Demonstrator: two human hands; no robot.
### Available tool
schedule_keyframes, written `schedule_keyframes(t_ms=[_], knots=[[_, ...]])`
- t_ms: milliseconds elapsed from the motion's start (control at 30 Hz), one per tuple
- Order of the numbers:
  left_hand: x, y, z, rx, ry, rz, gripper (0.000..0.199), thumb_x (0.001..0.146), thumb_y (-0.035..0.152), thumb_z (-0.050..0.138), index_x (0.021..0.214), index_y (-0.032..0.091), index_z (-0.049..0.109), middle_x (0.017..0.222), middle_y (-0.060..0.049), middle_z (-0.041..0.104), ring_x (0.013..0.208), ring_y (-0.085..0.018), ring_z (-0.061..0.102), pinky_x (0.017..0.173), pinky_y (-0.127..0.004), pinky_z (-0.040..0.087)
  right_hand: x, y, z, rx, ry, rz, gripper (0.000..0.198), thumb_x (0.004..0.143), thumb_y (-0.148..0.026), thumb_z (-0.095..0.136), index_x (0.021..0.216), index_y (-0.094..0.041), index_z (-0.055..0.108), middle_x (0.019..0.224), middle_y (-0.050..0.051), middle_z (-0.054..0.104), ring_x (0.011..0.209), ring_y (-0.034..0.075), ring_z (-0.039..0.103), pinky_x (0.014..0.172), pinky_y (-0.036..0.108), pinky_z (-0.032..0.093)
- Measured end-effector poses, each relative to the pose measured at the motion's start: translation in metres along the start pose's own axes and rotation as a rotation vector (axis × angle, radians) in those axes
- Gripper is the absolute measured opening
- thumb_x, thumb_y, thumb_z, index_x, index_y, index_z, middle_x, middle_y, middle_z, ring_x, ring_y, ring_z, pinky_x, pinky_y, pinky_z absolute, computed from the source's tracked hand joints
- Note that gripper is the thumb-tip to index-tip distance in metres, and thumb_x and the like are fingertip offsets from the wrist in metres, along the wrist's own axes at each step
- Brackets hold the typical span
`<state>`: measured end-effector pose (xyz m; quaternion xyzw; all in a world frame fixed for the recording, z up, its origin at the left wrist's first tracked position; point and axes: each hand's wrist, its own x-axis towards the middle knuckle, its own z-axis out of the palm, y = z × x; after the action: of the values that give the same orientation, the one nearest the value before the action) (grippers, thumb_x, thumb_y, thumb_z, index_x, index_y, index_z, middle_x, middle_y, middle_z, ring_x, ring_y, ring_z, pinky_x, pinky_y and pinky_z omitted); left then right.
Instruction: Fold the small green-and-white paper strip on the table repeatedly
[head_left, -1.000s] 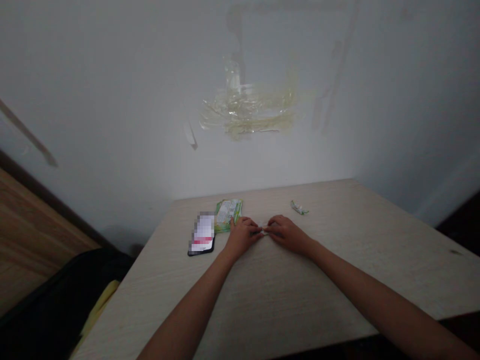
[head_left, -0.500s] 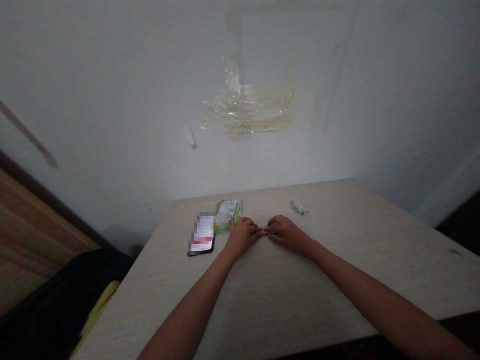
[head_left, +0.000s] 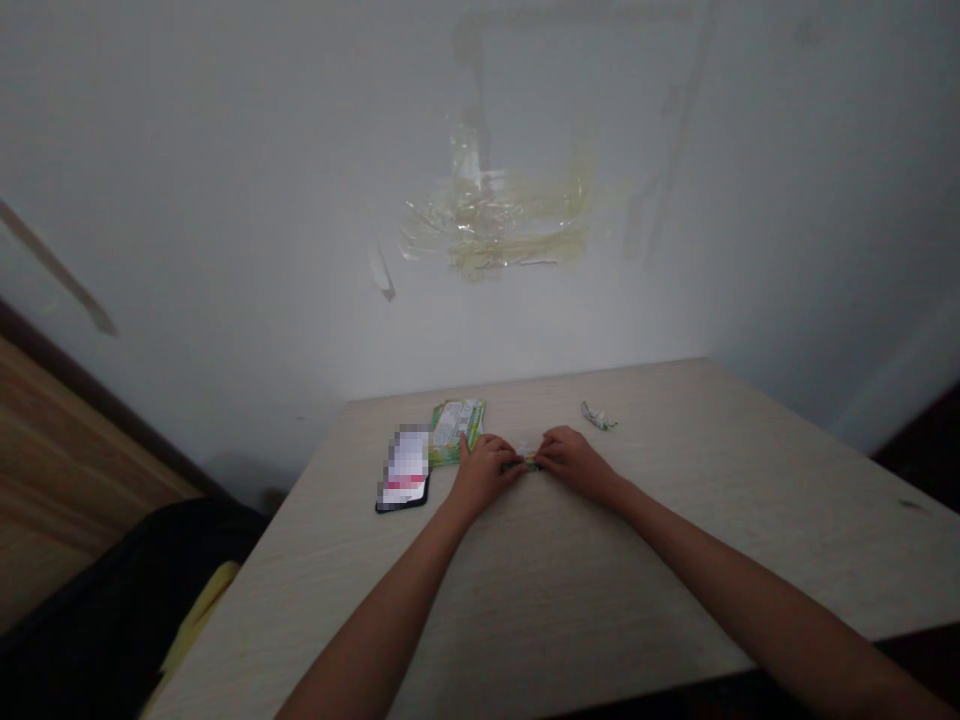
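My left hand [head_left: 486, 474] and my right hand [head_left: 576, 464] meet near the middle of the table, both with fingers closed in a pinch. Between the fingertips is a small wrapped piece [head_left: 531, 461], pale with dark and yellowish print. Fingers cover its two ends, and its kind is too small to make out. Just behind my left hand lies a flat green packet [head_left: 455, 424] with white printed panels, and my left thumb overlaps its lower edge in view. Beyond my right hand rests a crumpled green-and-white wrapper [head_left: 598, 416].
A phone [head_left: 406, 478] with a bright, blurred-out screen lies left of the green packet. The pale wooden table [head_left: 570, 590] ends against a wall [head_left: 525, 320] with peeling clear tape. Dark fabric [head_left: 142, 570] and yellow cloth [head_left: 202, 610] are at the left.
My right fingers have shifted slightly up and away from the left ones, so more of the small wrapped piece shows between them. Phone, packet and crumpled wrapper have stayed put.
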<state>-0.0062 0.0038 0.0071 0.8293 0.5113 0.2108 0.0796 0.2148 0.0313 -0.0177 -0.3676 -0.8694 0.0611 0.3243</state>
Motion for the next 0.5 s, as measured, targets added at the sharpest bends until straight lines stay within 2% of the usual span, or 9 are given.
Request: schedule_keyframes(t_ms=[133,233,500], knots=[[0.004,-0.001,0.004,-0.007,0.03,-0.03,0.019,0.089,0.042,0.062,0.094,0.031,0.076,0.104,-0.003,0.072,0.114,-0.025,0.055,0.112,-0.07,0.008,0.003,0.001,0.005,-0.071,0.007,0.059,0.015,0.089,-0.028,0.066,0.083,-0.02,0.077,0.087,0.007,0.068,0.091,0.02,0.059,0.085,0.033,0.043],[0.007,-0.004,0.009,-0.018,0.075,-0.047,0.018,0.089,0.039,0.062,0.098,0.031,0.076,0.104,-0.004,0.072,0.112,-0.024,0.057,0.114,-0.067,0.009,0.004,0.002,0.008,-0.1,0.016,0.118,0.014,0.089,-0.029,0.066,0.086,-0.02,0.077,0.091,0.008,0.069,0.093,0.02,0.059,0.087,0.033,0.041],[0.012,-0.003,0.013,-0.013,0.077,-0.081,0.016,0.089,0.035,0.063,0.097,0.031,0.076,0.103,-0.004,0.072,0.111,-0.025,0.059,0.114,-0.065,0.012,0.006,0.001,0.01,-0.092,-0.019,0.248,0.013,0.089,-0.029,0.064,0.09,-0.021,0.073,0.091,0.005,0.07,0.095,0.02,0.06,0.092,0.035,0.035]])
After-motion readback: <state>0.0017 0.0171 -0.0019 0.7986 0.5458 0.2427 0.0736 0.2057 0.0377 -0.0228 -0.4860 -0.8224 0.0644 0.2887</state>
